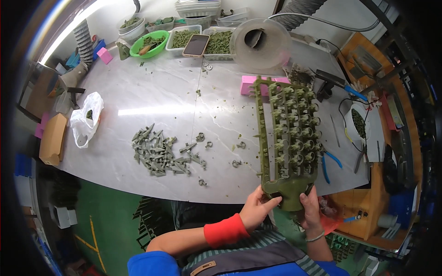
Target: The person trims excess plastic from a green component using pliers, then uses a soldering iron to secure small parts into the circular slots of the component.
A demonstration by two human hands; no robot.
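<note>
Gripped only at its near end, an olive-green moulded frame [282, 148] could tip or drop if the grip slipped, perhaps snapping off its small parts [297, 123]. The left hand [256, 208] has its fingers closed on the near left corner, thumb on top; the right hand's [311, 212] fingers pinch the near right edge. The frame reaches away over the desk [110, 138], blue-handled pliers [325, 168] just beside it, its far end partly hiding a pink block [246, 86].
</note>
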